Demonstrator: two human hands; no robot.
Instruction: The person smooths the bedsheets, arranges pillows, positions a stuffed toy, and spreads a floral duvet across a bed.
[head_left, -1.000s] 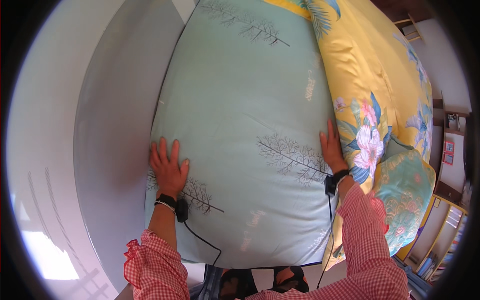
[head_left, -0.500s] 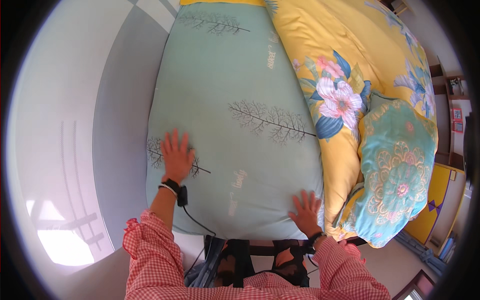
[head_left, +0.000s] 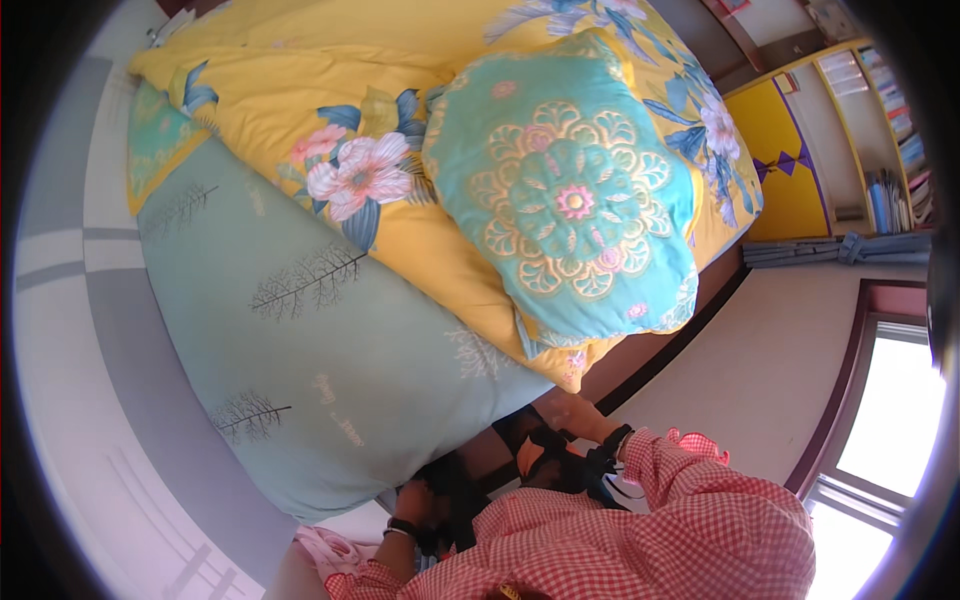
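Both hands are low: my left hand [head_left: 418, 503], shadowed, near the pale green sheet [head_left: 330, 345]; my right hand [head_left: 575, 413], blurred, just below the corner of the yellow quilt [head_left: 440, 255]. I cannot tell whether either is spread or closed. A teal pillow [head_left: 570, 195] lies on the quilt.

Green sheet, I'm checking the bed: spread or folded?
Spread: the green sheet lies smooth, printed trees showing; under the yellow cover, cannot tell.

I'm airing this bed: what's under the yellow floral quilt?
A pale green printed sheet meets the edge of the quilt, apparently continuing beneath. Anything else under there is covered.
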